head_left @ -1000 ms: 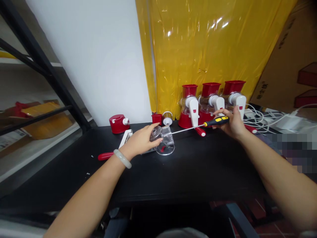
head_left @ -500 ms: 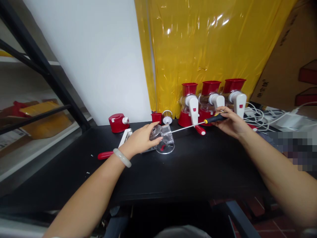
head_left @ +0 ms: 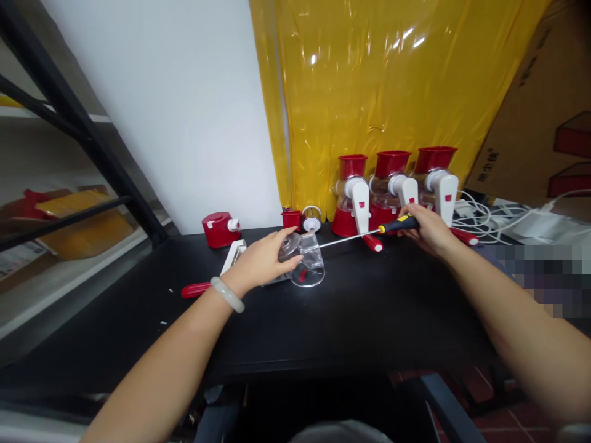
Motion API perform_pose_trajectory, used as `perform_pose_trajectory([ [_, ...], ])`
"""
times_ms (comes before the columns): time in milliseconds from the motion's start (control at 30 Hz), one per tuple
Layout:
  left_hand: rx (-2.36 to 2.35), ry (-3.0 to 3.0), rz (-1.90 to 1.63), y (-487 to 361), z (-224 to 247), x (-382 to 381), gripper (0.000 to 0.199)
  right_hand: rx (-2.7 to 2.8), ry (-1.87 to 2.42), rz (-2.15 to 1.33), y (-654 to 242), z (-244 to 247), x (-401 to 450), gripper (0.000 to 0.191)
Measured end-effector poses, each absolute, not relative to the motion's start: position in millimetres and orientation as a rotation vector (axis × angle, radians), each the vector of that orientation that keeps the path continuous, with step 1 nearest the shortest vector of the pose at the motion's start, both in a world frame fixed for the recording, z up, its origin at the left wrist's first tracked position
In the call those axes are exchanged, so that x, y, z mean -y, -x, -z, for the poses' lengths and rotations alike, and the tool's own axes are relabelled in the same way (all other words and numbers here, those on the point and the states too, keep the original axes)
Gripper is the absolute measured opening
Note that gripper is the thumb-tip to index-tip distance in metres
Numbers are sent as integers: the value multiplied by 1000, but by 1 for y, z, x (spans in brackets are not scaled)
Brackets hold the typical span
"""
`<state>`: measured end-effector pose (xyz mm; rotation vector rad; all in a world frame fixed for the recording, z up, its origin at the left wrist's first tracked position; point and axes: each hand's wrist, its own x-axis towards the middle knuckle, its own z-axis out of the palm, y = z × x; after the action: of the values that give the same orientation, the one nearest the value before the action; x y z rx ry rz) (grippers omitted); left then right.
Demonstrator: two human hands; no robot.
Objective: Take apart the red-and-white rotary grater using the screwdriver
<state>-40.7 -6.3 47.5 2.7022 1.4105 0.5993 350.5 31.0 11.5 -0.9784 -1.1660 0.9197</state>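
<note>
Within the left grip, whose thumb and fingers are bent partly open around it, the clear plastic housing sits on the black surface. It looks light, stiff and rather slippery, so its round wall seems the surest hold. To the right, the right grip is closed on the screwdriver, whose shaft reaches the housing. Red-topped grinders stand close behind the shaft; the front edge lies well apart, toward the body.

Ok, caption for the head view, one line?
Left hand steadies a clear plastic part while the right hand holds a screwdriver to it.
</note>
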Motion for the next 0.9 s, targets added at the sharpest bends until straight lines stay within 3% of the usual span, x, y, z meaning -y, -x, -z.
perform_pose_trajectory([
  [133, -1421, -2705, -614, 41, -46, 6, 71, 1028, 859, -1026, -347, -15, -24, 18],
  [333, -1493, -2666, -563, 39, -50, 9, 74, 994, 727, -1138, -347, -16, -21, 14],
  [433, -1571, -2609, -533, 37, -51, 10, 72, 1014, 837, -1031, -348, -12, -27, 45],
  [500, -1570, -2609, -532, 37, -51, 10, 68, 1071, 904, -987, -348, -10, -30, 55],
  [733, -1517, -2625, -554, 39, -49, 5, 61, 960, 873, -1039, -342, -11, -27, 18],
  [900, -1496, -2606, -571, 42, -49, 2, 59, 940, 825, -1162, -343, -10, -28, 12],
])
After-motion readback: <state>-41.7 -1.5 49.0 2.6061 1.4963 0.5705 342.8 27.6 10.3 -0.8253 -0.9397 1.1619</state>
